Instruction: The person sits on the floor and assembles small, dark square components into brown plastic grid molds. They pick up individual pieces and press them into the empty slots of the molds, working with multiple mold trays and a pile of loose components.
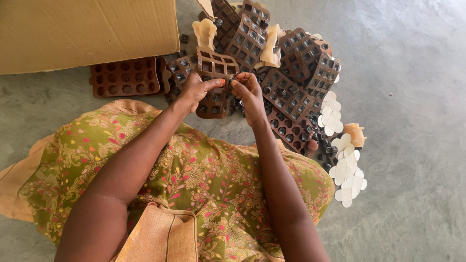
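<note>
Left hand (199,90): I see its grip closed on the brown silicone mould (214,83), centre of the frame, above the lap.
Right hand (248,92): fingers pinched at the mould's right edge.
Mould pile (292,91): I see it on the floor (428,103), upper centre right.
Cardboard box (80,25): upper left.
White cut-outs (344,162): right of centre.

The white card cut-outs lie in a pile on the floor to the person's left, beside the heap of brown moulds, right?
Not quite. The head view shows the white card cut-outs on the person's right, not left. They do lie on the floor beside the heap of brown moulds.
</note>
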